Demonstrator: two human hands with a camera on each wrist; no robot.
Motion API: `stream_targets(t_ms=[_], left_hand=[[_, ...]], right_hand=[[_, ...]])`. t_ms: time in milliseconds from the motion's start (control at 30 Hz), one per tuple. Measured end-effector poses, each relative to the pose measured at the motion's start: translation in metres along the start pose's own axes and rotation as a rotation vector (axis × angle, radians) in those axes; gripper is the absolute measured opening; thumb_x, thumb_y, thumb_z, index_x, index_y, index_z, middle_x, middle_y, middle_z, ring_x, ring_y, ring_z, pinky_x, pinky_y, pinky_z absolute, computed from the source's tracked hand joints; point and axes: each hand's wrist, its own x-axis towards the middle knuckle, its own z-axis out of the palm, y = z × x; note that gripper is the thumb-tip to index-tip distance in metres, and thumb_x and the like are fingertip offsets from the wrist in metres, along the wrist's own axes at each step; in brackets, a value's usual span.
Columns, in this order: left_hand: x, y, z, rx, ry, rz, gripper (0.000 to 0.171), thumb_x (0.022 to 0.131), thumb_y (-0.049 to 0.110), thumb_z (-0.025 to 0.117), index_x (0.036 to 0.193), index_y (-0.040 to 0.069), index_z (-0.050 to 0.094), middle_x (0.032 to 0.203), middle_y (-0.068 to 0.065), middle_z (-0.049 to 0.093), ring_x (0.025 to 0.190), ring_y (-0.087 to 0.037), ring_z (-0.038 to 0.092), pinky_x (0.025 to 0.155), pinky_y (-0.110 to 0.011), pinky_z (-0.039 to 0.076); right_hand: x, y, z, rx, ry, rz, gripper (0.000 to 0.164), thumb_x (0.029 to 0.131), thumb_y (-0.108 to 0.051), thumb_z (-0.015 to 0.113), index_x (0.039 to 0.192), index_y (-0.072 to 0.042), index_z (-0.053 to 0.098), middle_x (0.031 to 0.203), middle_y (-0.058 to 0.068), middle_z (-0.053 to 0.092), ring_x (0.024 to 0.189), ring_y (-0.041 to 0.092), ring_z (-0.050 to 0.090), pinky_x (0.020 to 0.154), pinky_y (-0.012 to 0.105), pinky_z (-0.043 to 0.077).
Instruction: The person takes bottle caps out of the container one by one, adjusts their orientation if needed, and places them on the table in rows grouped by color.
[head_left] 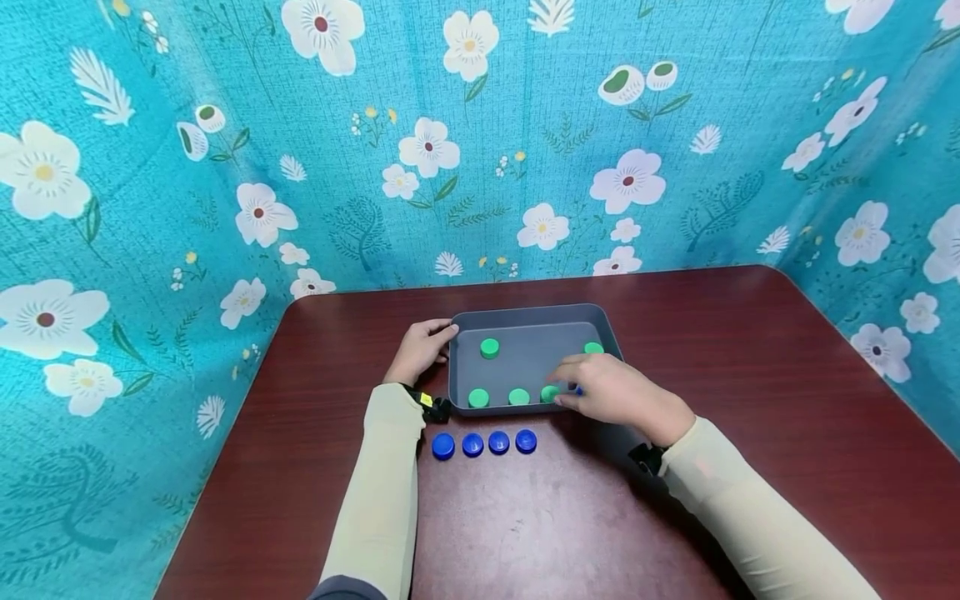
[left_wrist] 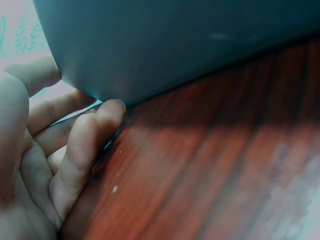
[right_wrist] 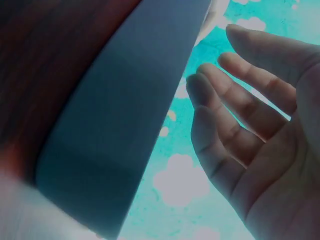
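A dark grey rectangular tray [head_left: 525,315] lies on the table with several green bottle caps [head_left: 490,348] inside. My left hand [head_left: 422,352] holds the tray's left side, with fingertips against the outer wall [left_wrist: 150,45] in the left wrist view. Over the front right of the tray is my right hand [head_left: 611,387], its fingers loosely bent and nothing between them in the right wrist view. Its fingertips are close to a green cap [head_left: 550,394] along the front wall. A blue cap [head_left: 578,389] shows partly from behind this hand.
Several blue bottle caps [head_left: 498,442] form a row on the table in front of the tray. The dark red-brown table [head_left: 720,350] reaches back to a turquoise flowered curtain [head_left: 510,183]. Black wrist cameras [head_left: 648,458] sit at both cuffs.
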Motion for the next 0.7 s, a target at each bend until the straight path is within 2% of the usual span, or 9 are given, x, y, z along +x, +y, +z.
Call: stream_targets(t_ms=[133, 467, 700], left_hand=[[0.0, 0.0, 0.0, 0.002, 0.0, -0.001, 0.042, 0.095, 0.04, 0.064, 0.129, 0.015, 0.065, 0.097, -0.007, 0.068, 0.074, -0.026, 0.064, 0.066, -0.035, 0.056], [0.002, -0.001, -0.001, -0.002, 0.0, -0.002, 0.044, 0.095, 0.039, 0.064, 0.13, 0.013, 0.064, 0.099, -0.008, 0.068, 0.075, -0.025, 0.065, 0.065, -0.035, 0.056], [0.001, 0.0, -0.003, -0.01, -0.011, -0.008, 0.043, 0.095, 0.038, 0.064, 0.13, 0.013, 0.064, 0.099, -0.008, 0.068, 0.075, -0.025, 0.065, 0.066, -0.035, 0.056]], right_hand=[[0.0, 0.007, -0.002, -0.026, 0.016, 0.063, 0.026, 0.086, -0.016, 0.076, 0.111, -0.009, 0.073, 0.107, 0.003, 0.067, 0.097, 0.02, 0.064, 0.078, 0.039, 0.054], [0.009, 0.017, -0.001, -0.063, -0.017, 0.213, 0.029, 0.088, -0.017, 0.074, 0.114, -0.005, 0.072, 0.111, 0.008, 0.069, 0.101, 0.026, 0.065, 0.083, 0.045, 0.054], [0.014, 0.025, 0.001, -0.036, -0.118, 0.324, 0.033, 0.088, -0.019, 0.074, 0.118, -0.006, 0.071, 0.114, 0.009, 0.068, 0.103, 0.027, 0.064, 0.084, 0.047, 0.053]])
